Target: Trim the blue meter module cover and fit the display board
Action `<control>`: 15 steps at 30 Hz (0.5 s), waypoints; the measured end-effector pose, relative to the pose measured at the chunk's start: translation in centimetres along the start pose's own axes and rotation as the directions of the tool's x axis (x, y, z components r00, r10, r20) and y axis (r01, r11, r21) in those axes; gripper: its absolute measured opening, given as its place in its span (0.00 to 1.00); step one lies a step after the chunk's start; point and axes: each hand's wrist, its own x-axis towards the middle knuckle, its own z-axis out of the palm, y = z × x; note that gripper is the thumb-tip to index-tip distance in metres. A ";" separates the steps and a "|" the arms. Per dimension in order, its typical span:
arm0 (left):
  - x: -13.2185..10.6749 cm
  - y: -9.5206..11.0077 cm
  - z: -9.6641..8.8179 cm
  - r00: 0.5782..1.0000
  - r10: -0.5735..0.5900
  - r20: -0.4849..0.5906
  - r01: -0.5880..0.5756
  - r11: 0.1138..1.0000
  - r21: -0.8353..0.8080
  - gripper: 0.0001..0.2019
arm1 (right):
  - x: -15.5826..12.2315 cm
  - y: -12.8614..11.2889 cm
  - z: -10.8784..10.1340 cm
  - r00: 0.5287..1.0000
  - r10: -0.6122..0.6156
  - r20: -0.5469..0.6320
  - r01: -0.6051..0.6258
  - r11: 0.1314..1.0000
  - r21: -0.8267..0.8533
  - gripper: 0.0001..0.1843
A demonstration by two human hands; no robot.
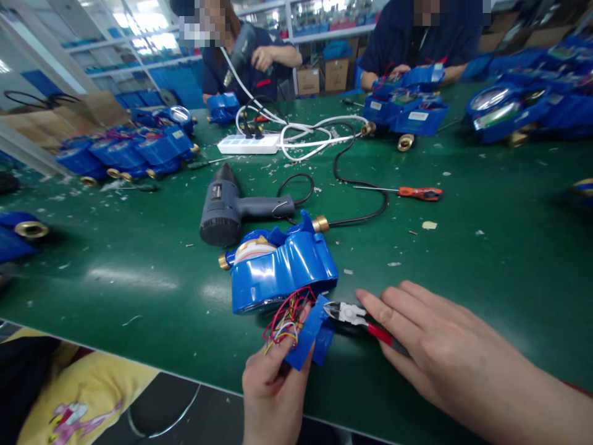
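Near the table's [463, 259] front edge, your left hand [273, 389] pinches the blue cover [308, 337] with its wires [285, 318], just below the blue meter [282, 266]. Your right hand [430, 346] holds the red-handled cutters [356, 318] crosswise, tips pointing left, beside the cover.

Water meter [282, 266] sits on the table [486, 278] up front, loose cover [308, 337] just before it, wire cutters [345, 313] right of that, heat gun [227, 207] behind the meter, power strip [249, 144] farther back, screwdriver [417, 193] out right
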 end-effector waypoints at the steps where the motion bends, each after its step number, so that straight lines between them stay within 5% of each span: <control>1: 0.0 0.0 0.0 1.000 -0.018 -0.002 0.018 1.000 -0.009 0.19 | 0.0 0.0 0.1 1.000 -0.007 0.002 0.008 1.000 -0.013 0.18; 6: -0.2 0.2 -0.1 0.998 -0.058 -0.017 0.059 0.998 0.009 0.16 | 0.0 0.4 0.0 1.000 -0.019 -0.001 0.019 1.000 -0.008 0.16; 10: -0.4 0.2 -0.4 0.992 -0.113 -0.054 0.116 0.992 0.049 0.11 | -0.5 1.3 -0.9 0.989 0.129 -0.072 -0.118 0.984 0.136 0.12; 15: -0.4 0.3 -0.1 0.939 -0.341 -0.040 0.325 0.920 -0.219 0.11 | -0.9 1.5 -1.5 0.965 0.260 -0.014 -0.251 0.944 0.214 0.15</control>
